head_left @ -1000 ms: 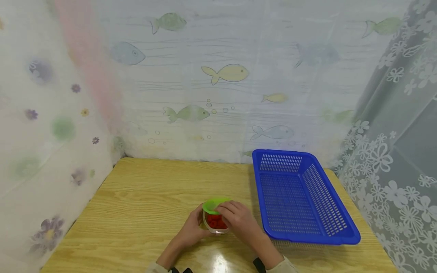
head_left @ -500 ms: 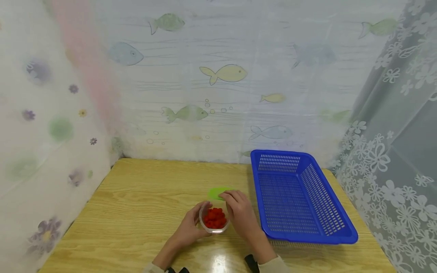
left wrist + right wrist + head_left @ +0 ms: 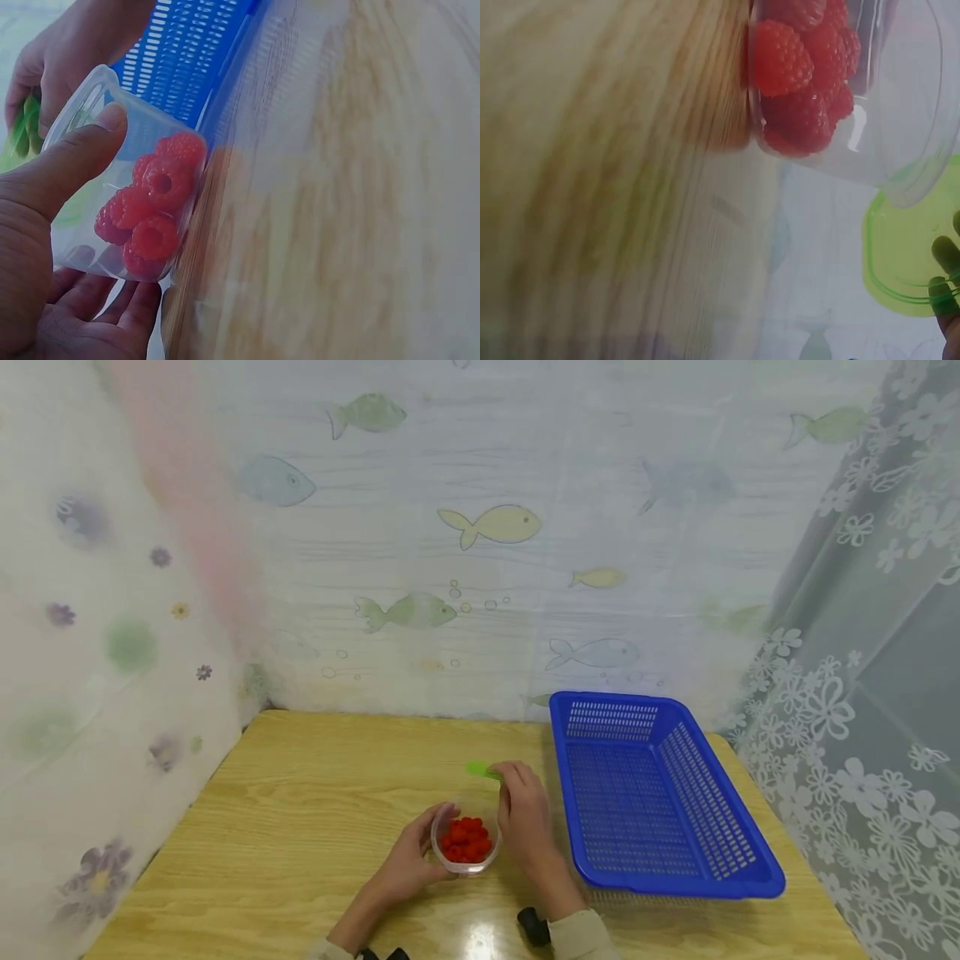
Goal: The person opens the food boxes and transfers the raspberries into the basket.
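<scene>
A clear plastic container (image 3: 467, 867) stands on the wooden table with red raspberries (image 3: 165, 184) in its lower part. My left hand (image 3: 407, 867) holds it from the left. In the left wrist view, the thumb lies near the rim and the other fingers are around the far side. Just behind the container, my right hand (image 3: 527, 817) pinches a bright green lid (image 3: 904, 240) by its edge, lifted off the container. The lid appears nearly edge-on in the head view, partly hidden by the fingers.
A blue perforated basket (image 3: 577, 810) sits to the right, close to my right forearm. The wooden table (image 3: 300, 810) reaches back to a hanging fish-print sheet (image 3: 405, 668). A floral curtain (image 3: 825, 718) borders the right side.
My right hand has moved the green lid up and away from over the container, tipping it edge-on. The raspberries now show fully. My left hand keeps hold of the container, shifted slightly left.
</scene>
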`<state>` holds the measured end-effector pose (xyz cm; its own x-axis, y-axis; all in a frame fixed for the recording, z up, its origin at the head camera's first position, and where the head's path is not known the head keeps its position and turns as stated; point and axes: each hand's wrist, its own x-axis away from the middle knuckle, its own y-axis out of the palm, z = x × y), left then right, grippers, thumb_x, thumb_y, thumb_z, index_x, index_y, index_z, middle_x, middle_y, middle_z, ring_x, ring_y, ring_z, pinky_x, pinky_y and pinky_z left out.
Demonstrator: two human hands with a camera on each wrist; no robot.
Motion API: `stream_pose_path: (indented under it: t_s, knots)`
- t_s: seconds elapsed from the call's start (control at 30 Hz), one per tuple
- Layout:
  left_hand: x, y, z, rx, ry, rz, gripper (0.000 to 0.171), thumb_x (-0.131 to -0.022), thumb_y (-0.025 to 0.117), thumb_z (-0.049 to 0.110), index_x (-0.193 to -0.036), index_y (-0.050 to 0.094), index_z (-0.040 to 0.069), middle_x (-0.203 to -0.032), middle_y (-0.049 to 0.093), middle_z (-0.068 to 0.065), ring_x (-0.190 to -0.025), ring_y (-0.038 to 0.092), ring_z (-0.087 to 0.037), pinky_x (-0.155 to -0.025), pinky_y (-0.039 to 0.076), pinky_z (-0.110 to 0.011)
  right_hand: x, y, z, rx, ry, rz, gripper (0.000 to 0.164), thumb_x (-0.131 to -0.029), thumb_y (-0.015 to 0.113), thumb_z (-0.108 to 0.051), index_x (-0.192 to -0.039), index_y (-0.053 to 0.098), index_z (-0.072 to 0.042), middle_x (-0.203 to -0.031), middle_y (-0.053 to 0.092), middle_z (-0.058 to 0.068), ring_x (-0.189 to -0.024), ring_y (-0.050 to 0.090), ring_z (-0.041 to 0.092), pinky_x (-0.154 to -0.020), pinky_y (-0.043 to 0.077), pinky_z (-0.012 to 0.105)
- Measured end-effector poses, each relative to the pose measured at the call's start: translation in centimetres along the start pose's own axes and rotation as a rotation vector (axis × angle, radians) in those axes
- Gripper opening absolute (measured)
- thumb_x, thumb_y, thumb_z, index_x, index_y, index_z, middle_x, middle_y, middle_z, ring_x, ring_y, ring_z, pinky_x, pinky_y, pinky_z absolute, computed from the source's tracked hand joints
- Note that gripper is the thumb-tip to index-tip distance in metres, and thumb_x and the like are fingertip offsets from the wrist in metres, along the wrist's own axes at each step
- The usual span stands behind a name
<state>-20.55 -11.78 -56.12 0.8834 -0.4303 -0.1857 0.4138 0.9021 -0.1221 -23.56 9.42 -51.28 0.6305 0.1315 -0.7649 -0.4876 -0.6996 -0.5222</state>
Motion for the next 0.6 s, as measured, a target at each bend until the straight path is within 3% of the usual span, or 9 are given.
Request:
stream_pose_path:
  t_s: [0.3,0.6]
  knots:
    - [0.1,0.0,-0.2,0.009,-0.017,0.0,0.093,-0.076,0.089,0.007,-0.152,0.037,-0.004,-0.151,0.047,-0.026,-0.143,0.04,-0.041,-0.112,0.034,-0.016,-0.3,1.2,1.4,-0.061,0.127,-0.012,0.032,-0.089,0.055,0.017,-0.111,0.066,-0.003,-0.102,0.065,0.012,-0.096,0.065,0.027,-0.085,0.057,0.044]
    - [0.0,0.2,-0.2,0.016,-0.034,0.029,0.094,-0.075,0.089,0.006,-0.152,0.037,-0.005,-0.151,0.047,-0.027,-0.144,0.039,-0.041,-0.111,0.034,-0.014,-0.7,1.9,2.7,-0.11,0.261,-0.13,0.032,-0.095,0.052,0.011,-0.121,0.063,-0.004,-0.111,0.063,0.013,-0.107,0.064,0.028,-0.094,0.056,0.047]
